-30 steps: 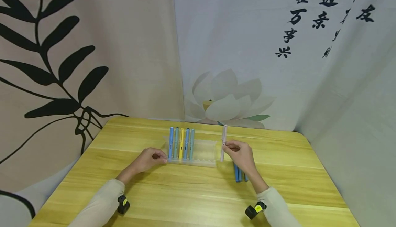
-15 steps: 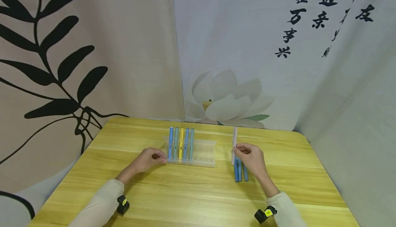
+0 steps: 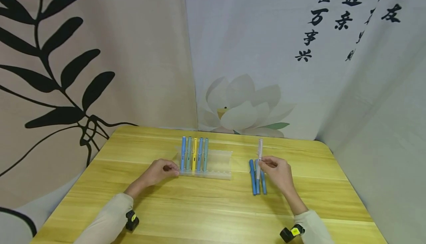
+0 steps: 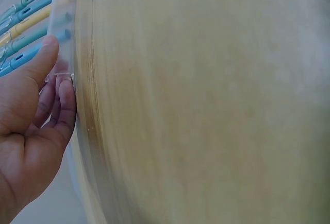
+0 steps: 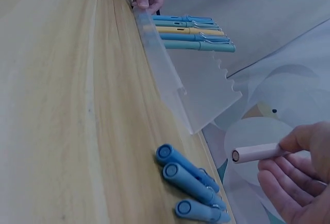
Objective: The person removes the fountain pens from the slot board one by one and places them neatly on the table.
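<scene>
My left hand (image 3: 162,170) pinches the left end of a clear plastic pen rack (image 3: 220,164), thumb on top and fingers beneath in the left wrist view. Upright in the rack's left half stand several capped pens: blue, green, a yellow pen (image 3: 194,154), blue and green. Between thumb and fingers, my right hand (image 3: 279,173) holds a pale pink pen (image 3: 260,148) upright, at the right of the rack. It overlaps the three blue pens (image 3: 252,179) lying on the table in the head view; the right wrist view shows it apart from them.
The wooden table (image 3: 186,214) ends at a curtain (image 3: 149,70) behind the rack. The rack's right half shows bare slots along its front lip. Each wrist wears a black camera (image 3: 132,220) on a strap.
My right hand has carried the pink pen right, away from the rack's right end to over the blue pens, which now show more fully. The left hand stays on the rack.
</scene>
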`<state>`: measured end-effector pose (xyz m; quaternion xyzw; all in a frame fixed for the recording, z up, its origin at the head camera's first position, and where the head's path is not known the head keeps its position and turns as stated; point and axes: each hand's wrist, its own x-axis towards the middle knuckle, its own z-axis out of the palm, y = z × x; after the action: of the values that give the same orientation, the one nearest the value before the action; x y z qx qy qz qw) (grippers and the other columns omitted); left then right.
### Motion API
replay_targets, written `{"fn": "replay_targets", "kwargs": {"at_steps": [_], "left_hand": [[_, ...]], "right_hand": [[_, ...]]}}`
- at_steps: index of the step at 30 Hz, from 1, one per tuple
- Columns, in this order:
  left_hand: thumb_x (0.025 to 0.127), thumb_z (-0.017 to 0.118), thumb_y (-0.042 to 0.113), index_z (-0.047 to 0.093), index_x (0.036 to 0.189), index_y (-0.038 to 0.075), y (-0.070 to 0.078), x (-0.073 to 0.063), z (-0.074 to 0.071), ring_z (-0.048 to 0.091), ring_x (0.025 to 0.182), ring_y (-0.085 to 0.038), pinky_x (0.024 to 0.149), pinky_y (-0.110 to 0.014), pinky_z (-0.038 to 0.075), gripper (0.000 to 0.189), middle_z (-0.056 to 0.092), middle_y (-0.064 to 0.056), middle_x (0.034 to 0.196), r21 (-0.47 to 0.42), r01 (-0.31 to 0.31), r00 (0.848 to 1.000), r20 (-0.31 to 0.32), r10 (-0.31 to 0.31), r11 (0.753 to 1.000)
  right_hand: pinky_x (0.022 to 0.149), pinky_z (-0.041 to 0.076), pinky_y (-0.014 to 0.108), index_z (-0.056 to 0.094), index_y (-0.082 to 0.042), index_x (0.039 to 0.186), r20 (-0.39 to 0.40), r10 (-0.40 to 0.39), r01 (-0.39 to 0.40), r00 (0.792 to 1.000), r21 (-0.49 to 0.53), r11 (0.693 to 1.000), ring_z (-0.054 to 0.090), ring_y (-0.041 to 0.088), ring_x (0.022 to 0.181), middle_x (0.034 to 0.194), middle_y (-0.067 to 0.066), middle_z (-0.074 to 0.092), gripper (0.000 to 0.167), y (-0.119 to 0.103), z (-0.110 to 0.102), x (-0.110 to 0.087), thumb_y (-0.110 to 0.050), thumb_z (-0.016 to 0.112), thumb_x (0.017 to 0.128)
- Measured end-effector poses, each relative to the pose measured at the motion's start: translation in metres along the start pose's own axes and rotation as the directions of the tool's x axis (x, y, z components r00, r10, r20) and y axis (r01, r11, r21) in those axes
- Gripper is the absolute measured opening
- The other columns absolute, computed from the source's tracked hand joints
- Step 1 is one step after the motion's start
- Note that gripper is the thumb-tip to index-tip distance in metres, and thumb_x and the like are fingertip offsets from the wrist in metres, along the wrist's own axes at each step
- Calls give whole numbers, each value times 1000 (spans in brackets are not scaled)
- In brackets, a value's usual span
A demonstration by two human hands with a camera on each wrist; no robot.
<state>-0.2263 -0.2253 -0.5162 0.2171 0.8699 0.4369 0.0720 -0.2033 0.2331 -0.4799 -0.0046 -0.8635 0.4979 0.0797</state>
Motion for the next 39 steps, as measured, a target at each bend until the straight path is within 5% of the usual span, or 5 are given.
{"fn": "replay_targets", "kwargs": {"at_steps": [7, 21, 31, 39], "left_hand": [[98, 71, 20, 77, 103, 10, -1, 0, 1, 64, 88, -13, 79, -25, 52, 13, 74, 1, 97, 7, 6, 1000, -5, -6, 1000], [98, 71, 21, 77, 103, 11, -3, 0, 1, 64, 88, -13, 79, -25, 52, 12, 74, 2, 97, 10, -1, 1000, -5, 1, 1000], [98, 71, 15, 76, 103, 5, 5, 0, 0, 63, 88, -18, 76, -23, 50, 13, 74, -6, 96, -7, -1, 1000, -6, 1, 1000], [97, 72, 18, 77, 102, 10, -3, 1, 1, 62, 86, -15, 77, -25, 51, 11, 73, 0, 95, 6, -10, 1000, 1, 10, 1000]], "right_hand": [[71, 60, 35, 77, -2, 109, -21, 24, -24, 999, -3, 1000, 72, 14, 80, 96, 11, 76, 25, 8, -8, -2, -22, 76, 94], [61, 55, 23, 77, 1, 110, -51, 99, -103, 994, -89, 991, 71, 13, 76, 97, 13, 77, 29, 24, -20, -7, -22, 76, 93], [59, 56, 24, 77, 2, 109, -23, 140, -142, 990, -90, 986, 72, 14, 73, 93, 13, 77, 26, 36, -18, -7, -19, 76, 93], [62, 59, 29, 76, 5, 107, -7, 189, -189, 982, -69, 980, 74, 19, 74, 93, 17, 77, 24, 42, -15, -8, -13, 75, 93]]}}
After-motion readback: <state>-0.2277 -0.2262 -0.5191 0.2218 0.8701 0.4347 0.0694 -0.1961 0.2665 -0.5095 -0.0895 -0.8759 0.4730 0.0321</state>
